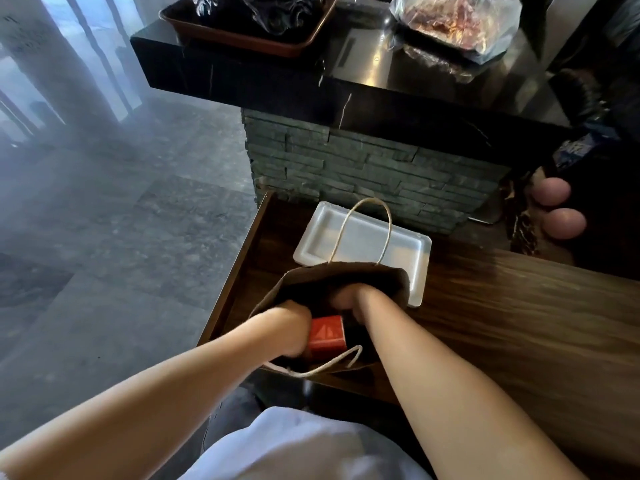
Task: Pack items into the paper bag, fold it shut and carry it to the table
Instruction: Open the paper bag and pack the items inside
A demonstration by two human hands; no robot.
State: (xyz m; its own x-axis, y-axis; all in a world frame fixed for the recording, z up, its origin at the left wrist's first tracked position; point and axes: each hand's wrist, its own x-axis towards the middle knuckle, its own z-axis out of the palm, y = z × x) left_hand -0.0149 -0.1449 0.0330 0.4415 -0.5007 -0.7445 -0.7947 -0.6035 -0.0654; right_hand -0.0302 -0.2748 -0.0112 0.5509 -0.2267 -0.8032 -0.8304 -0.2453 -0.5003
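Observation:
A brown paper bag [394, 282] with twine handles stands open on the wooden table [519, 323], near its left corner. Both of my hands reach down into it. My left hand [294, 323] is in the bag's left side, touching a red box [327, 332] that lies inside. My right hand [349, 299] is deeper in at the far right side, with its fingers hidden in the dark of the bag. I cannot see what either hand grips.
A white foam tray [367, 237] lies just behind the bag. A stone-faced counter [346, 161] with a black top rises beyond it, carrying a brown tray [242, 39] and a plastic-wrapped food package [457, 22]. Another person's fingers [554, 206] show at the right edge.

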